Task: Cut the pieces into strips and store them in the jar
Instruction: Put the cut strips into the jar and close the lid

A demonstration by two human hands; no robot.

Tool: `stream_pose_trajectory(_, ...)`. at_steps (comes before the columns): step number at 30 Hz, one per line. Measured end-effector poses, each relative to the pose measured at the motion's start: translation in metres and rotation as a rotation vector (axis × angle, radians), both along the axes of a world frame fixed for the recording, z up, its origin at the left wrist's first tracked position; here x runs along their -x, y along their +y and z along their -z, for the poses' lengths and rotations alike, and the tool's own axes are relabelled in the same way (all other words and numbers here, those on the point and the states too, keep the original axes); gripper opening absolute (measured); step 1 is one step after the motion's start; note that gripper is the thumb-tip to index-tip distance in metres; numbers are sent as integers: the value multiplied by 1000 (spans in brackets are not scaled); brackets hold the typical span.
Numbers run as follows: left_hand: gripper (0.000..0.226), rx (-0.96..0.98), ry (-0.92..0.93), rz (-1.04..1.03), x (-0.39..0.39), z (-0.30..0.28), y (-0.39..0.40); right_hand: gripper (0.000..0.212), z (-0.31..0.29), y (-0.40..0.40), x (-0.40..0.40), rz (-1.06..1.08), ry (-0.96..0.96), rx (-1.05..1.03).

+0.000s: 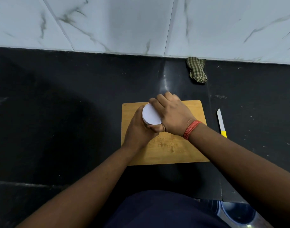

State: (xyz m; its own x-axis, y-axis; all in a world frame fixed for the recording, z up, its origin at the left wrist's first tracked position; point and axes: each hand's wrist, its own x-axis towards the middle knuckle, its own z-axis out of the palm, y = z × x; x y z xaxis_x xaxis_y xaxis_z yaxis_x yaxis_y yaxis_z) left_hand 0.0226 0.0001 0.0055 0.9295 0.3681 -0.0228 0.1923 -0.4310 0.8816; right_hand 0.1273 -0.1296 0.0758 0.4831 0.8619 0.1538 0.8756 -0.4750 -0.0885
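Left hand (137, 129) grips the jar (145, 125) body; right hand (172, 115) grips its white lid (150, 116), above the cutting board (170, 145). Knife (221, 123) lies right of the right hand on the black counter (58, 112); marble wall (124, 22) beyond.

Left hand (137, 130): fingers curled around the jar's (149, 124) side, forearm reaching forward.
Right hand (172, 116): fingers draped over the white lid (150, 116), red thread on wrist.
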Motion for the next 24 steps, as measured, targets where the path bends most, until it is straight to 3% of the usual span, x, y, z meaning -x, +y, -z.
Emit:
stream_pose_trajectory(8, 102, 13, 72, 65, -1, 2, 3, 86, 10, -3, 23, 206, 98, -69)
stream_pose_trajectory(11, 121, -1, 127, 78, 3, 3, 6, 92, 19, -13, 34, 290, 263, -172)
stream_pose_trajectory(13, 124, 7, 184, 52, 11, 3, 6, 87, 29, -21, 45, 374, 477, -335)
stream_pose_trajectory(18, 86, 50, 12, -10, 35, 3, 4, 57, 38, -32, 63, 578, 883, -596)
stream_pose_trajectory(22, 69, 116, -36, -71, 29, -5, -2, 38, 36, -26, 65, 596, 954, -635)
stream_pose_trajectory(24, 65, 176, -34, -122, 17, -11, -2, 40, 32, -18, 55, 617, 998, -656)
